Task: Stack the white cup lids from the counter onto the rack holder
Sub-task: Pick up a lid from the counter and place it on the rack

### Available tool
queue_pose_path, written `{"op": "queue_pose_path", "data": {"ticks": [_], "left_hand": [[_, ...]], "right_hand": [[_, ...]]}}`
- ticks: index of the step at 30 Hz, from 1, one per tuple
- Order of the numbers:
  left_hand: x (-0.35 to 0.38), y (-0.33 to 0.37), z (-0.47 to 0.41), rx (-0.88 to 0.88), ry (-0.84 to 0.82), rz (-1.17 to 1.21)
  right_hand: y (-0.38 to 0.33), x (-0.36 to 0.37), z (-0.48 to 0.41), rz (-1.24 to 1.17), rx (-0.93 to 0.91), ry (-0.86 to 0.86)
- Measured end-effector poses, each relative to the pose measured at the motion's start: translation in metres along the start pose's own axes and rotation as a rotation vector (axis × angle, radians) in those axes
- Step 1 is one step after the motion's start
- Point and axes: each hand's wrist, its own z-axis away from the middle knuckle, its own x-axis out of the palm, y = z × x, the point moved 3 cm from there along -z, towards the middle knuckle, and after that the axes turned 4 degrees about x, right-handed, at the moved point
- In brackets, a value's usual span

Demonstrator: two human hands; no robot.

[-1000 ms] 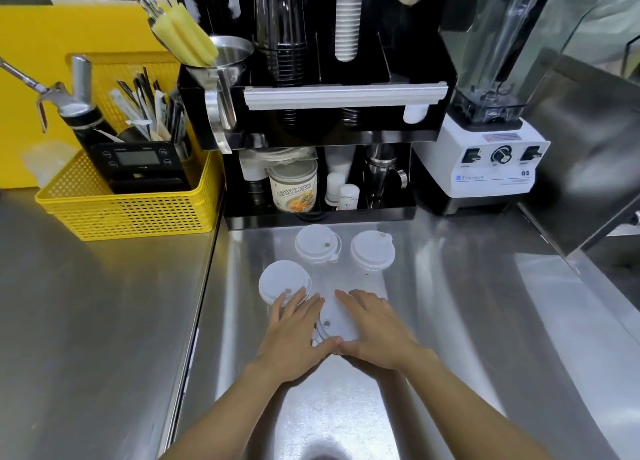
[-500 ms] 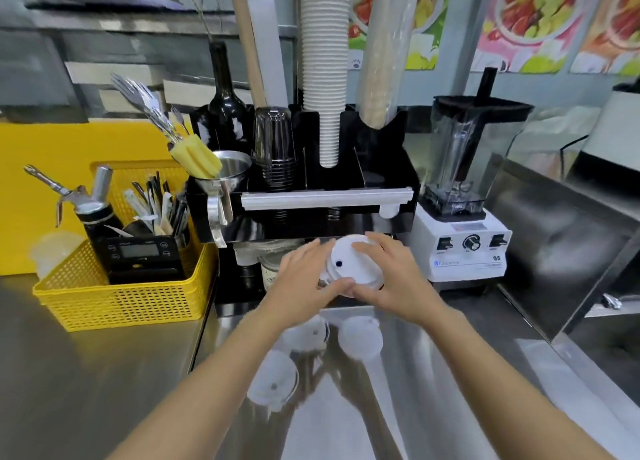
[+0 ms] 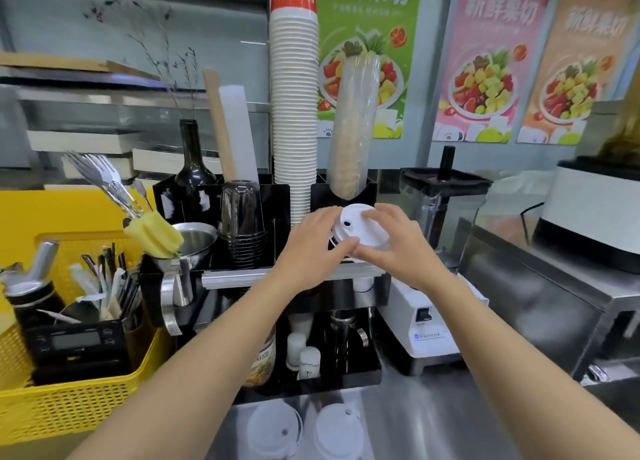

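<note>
A white cup lid (image 3: 360,229) is held up between both hands, tilted, just in front of the right-hand compartment of the black rack holder (image 3: 346,191). My left hand (image 3: 311,241) grips its left edge and my right hand (image 3: 398,244) its right edge. A sleeve of stacked lids or cups (image 3: 353,127) stands in that compartment. Two more white lids (image 3: 275,428) (image 3: 339,430) lie on the steel counter (image 3: 433,418) at the bottom of the view, below my arms.
A tall stack of paper cups (image 3: 294,113) stands in the rack beside black plastic cups (image 3: 242,224) and a dark bottle (image 3: 192,161). A yellow basket (image 3: 69,407) with tools sits left, a white blender (image 3: 440,286) right.
Both hands lifted one lid from the counter up to the rack's top level. The view has tilted upward, so the remaining lids slid to the bottom edge.
</note>
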Motion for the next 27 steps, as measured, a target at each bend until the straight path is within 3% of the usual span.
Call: {"op": "queue_pose_path", "data": {"ticks": [4,11,20,27], "left_hand": [[0.005,-0.007,-0.034,0.005,-0.032,-0.052],[0.023,-0.040,-0.062,-0.088,-0.255,-0.172],[0.069,-0.066,-0.069,0.107,-0.469,-0.529],[0.083,-0.071,-0.071,0.062,-0.658,-0.570]], "right_hand": [[0.008,-0.004,-0.034,0.080,0.033,-0.046],[0.036,0.022,-0.076,0.219,0.021,-0.248],[0.080,0.054,-0.095,0.504,-0.008,-0.439],[0.086,0.069,-0.101,0.691,0.066,-0.645]]}}
